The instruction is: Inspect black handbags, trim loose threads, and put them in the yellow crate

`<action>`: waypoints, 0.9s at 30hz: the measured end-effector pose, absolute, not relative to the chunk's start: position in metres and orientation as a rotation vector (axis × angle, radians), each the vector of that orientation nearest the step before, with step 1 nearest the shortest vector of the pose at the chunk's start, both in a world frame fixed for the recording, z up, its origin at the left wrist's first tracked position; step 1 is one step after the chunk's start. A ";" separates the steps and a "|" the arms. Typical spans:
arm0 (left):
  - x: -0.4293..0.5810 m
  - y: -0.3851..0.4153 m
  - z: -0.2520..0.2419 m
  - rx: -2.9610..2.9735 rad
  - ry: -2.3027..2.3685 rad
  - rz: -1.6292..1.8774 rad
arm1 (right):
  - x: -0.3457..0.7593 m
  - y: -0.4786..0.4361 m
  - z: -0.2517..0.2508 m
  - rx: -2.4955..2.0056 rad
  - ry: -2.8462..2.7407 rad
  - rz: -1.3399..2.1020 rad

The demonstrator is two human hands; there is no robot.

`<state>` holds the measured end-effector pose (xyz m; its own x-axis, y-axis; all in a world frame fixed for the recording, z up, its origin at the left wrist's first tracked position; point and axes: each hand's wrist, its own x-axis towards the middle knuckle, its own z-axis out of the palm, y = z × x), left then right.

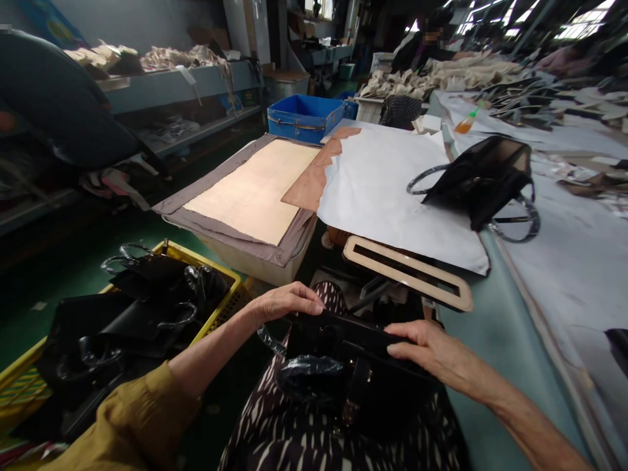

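A black handbag [392,399] rests on my lap, over a dark patterned garment. Its handle [311,369] is wrapped in clear plastic, and a strap with metal fittings runs down its front. My left hand [294,301] pinches the bag's top edge at the left corner. Farther right along that same edge, my right hand [424,343] grips with thumb and fingers. Just beyond the bag lies a flat wooden frame with a long slot [407,271]. Another black handbag [483,176] lies tilted on the table at the right, its top gaping.
To my left, a yellow crate [226,288] holds several black bags. A tub covered with a cream sheet [255,190] stands ahead, a blue bin [305,118] behind it. White paper [387,183] covers the worktable. One person [59,104] bends at far left; another sits at the back.
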<state>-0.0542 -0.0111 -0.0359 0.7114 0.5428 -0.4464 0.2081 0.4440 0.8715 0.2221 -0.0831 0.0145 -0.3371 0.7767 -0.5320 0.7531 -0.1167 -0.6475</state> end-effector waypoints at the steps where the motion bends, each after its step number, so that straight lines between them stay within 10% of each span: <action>1: -0.054 -0.011 -0.036 1.111 0.784 0.233 | 0.222 -0.084 0.016 -1.797 -2.074 1.476; 27: -0.034 -0.001 -0.010 1.275 0.989 0.055 | 0.214 -0.094 0.027 -1.892 -2.195 1.239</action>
